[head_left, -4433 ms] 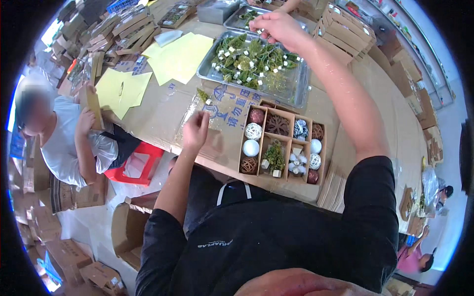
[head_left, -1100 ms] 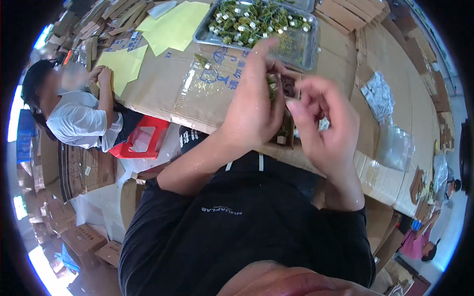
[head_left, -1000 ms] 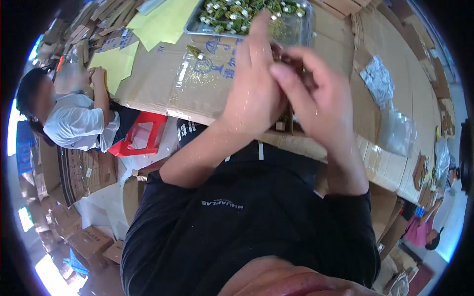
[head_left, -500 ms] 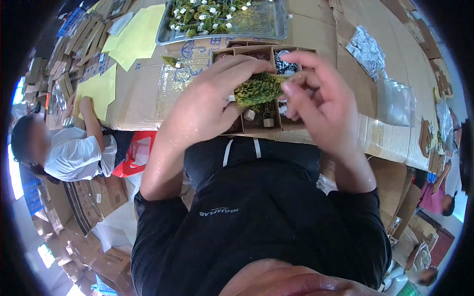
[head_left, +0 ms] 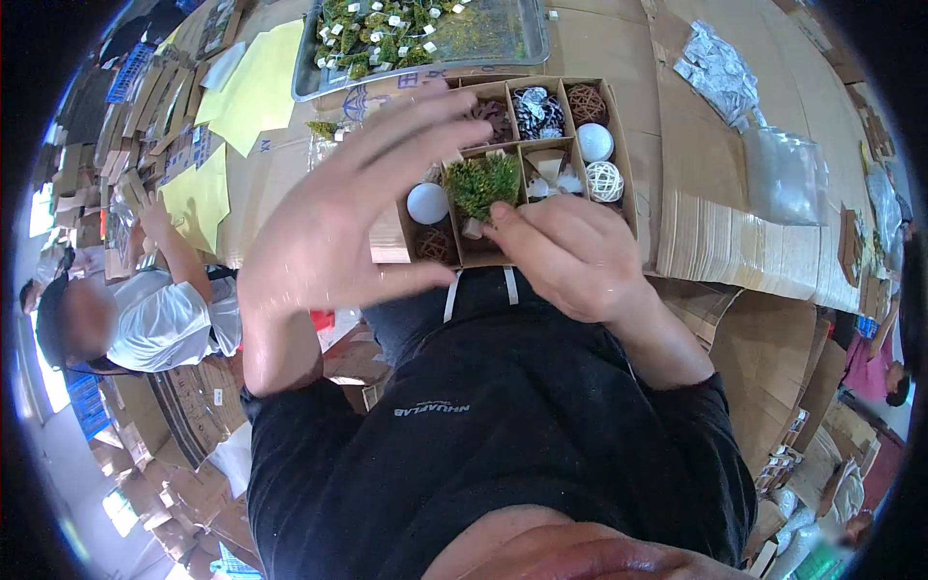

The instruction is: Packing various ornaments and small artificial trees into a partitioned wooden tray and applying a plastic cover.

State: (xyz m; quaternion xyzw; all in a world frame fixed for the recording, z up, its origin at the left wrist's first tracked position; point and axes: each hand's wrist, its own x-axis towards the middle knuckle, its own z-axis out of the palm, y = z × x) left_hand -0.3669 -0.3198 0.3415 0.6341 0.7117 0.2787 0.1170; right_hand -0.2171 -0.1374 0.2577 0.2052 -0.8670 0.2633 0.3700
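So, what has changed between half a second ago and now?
The left hand has let go of the green bunch and spread open, leftward. The bunch went down toward the lower middle compartment of the divided box, the right hand touching its lower edge. The metal tray and lone sprig near it stayed put.

Head cam = L of 2 side-by-side fisheyes; looks down, close, over wearer's black shirt [head_left: 541,454] to L hand [head_left: 333,217], R hand [head_left: 575,256] & cardboard-covered table [head_left: 604,43].
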